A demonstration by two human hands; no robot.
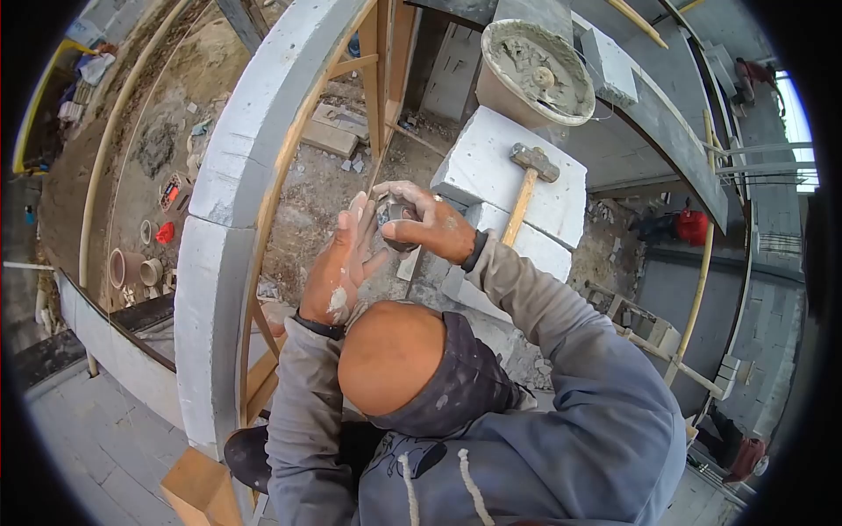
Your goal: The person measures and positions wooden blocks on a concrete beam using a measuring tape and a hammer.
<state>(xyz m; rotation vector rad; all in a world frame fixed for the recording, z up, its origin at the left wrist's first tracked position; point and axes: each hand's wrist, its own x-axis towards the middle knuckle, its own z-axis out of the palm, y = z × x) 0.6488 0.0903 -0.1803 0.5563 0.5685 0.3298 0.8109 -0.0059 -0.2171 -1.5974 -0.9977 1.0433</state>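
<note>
Right hand (430, 223) curled shut around small dark object (395, 213), possibly a stone; identity unclear. Left hand (340, 263) open, fingers straight, palm against the object. Both raised before white blocks (561, 197) carrying hammer (526, 188); mortar bucket (535, 74) behind.

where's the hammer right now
In the head view the hammer lies on the white block at upper right of centre, just right of the right hand and below the mortar bucket; no hand touches it.
</note>
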